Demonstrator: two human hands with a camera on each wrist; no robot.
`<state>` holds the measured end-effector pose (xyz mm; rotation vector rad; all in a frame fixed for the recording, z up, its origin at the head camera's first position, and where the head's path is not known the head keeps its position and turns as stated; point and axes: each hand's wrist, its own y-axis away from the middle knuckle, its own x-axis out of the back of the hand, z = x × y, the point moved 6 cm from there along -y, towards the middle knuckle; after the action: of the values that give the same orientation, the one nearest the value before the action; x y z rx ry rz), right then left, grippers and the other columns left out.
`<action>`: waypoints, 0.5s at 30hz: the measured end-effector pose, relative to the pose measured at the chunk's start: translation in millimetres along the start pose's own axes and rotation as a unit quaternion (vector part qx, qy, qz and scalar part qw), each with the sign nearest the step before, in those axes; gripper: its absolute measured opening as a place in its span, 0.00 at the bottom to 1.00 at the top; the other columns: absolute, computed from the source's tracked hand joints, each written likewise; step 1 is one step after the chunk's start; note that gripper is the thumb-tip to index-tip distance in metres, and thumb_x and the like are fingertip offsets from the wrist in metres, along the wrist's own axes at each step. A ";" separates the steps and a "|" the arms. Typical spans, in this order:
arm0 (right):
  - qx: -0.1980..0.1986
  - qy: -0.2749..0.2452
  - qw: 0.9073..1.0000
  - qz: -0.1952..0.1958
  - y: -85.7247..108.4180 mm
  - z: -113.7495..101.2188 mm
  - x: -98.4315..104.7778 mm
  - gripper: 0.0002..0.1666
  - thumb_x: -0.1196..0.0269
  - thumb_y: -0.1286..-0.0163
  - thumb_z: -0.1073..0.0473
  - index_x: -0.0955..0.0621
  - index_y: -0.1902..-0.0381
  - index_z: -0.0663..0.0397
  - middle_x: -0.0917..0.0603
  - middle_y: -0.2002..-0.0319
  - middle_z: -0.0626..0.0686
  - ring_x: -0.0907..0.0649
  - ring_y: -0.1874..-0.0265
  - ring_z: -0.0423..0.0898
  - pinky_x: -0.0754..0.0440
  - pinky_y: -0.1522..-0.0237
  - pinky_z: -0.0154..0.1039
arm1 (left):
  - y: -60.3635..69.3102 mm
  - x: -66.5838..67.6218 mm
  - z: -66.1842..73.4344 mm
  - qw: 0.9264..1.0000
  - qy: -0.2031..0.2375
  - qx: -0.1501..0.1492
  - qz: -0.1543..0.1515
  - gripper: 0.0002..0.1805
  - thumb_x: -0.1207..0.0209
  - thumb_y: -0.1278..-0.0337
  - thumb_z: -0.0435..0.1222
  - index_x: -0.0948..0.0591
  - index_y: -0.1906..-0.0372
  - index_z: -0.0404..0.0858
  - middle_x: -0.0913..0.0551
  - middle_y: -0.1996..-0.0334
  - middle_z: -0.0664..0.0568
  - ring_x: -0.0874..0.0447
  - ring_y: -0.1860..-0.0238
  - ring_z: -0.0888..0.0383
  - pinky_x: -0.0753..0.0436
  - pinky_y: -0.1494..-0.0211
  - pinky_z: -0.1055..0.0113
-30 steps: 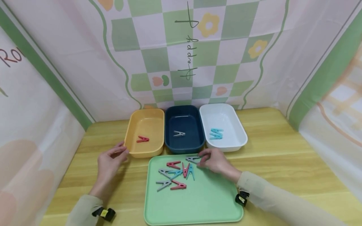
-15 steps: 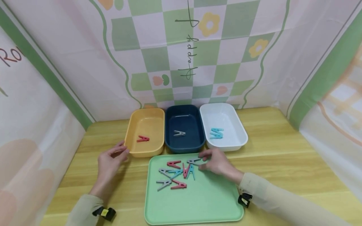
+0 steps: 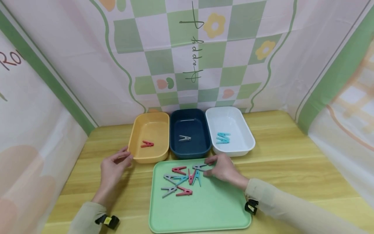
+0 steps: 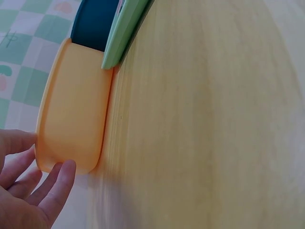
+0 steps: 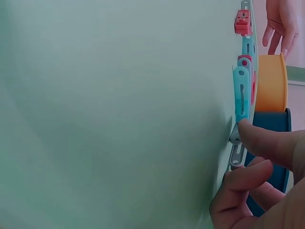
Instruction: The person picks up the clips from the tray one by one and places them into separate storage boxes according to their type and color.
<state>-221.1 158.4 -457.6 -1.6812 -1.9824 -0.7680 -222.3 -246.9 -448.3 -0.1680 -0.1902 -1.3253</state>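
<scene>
My left hand [image 3: 114, 167] rests its fingertips against the outer near-left corner of the yellow bin [image 3: 149, 158]; its relaxed fingers touch the wall in the left wrist view. At the far edge of the green tray [image 3: 210, 208], my right hand [image 3: 223, 169] has thumb and index finger on either side of a grey clothespin [image 3: 198, 166], at its spread ends. The thumb tip overlaps this clothespin in the right wrist view. Left of it lie a red clothespin [image 3: 179, 170], a blue clothespin [image 3: 197, 178], a grey clothespin [image 3: 169, 191] and several others.
Behind the tray stand the yellow bin, a navy bin [image 3: 190, 152] and a white bin [image 3: 233, 152] side by side. A red clothespin [image 3: 147, 144], a grey one and blue ones lie in them respectively. A patterned cloth [image 3: 201, 55] hangs behind the wooden table [image 3: 277, 139].
The right hand has shifted slightly toward the near side, and the grey clothespin between its fingers has slid and turned a little with it. The left hand stays still.
</scene>
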 end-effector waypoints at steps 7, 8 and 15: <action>0.000 0.008 1.000 0.002 1.1 -1.5 0.4 0.22 0.16 0.53 0.65 0.08 0.57 0.57 0.10 0.59 0.50 0.15 0.55 0.50 0.14 0.49 0.50 | -0.4 -0.1 0.1 1.000 -0.007 0.001 0.003 0.16 0.29 0.35 0.30 0.14 0.47 0.25 0.19 0.32 0.44 0.11 0.56 0.67 0.07 0.55 0.66; -0.001 0.007 1.000 0.000 2.0 -2.4 0.9 0.22 0.16 0.52 0.65 0.08 0.57 0.57 0.10 0.58 0.50 0.15 0.54 0.51 0.14 0.48 0.50 | -0.5 -0.2 0.0 1.000 -0.010 0.002 0.003 0.16 0.29 0.35 0.30 0.14 0.47 0.25 0.20 0.32 0.44 0.11 0.56 0.66 0.07 0.55 0.66; -0.021 -0.013 1.000 -0.010 6.0 -0.9 5.2 0.23 0.17 0.51 0.65 0.09 0.55 0.56 0.10 0.56 0.50 0.17 0.49 0.53 0.17 0.44 0.53 | -0.5 0.2 -0.7 1.000 -0.011 0.008 0.001 0.15 0.29 0.35 0.31 0.14 0.47 0.27 0.20 0.31 0.45 0.11 0.54 0.64 0.07 0.54 0.66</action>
<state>-216.1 162.3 -452.8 -1.7054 -2.0166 -0.8030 -222.7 -247.3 -448.9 -0.1690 -0.2192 -1.3194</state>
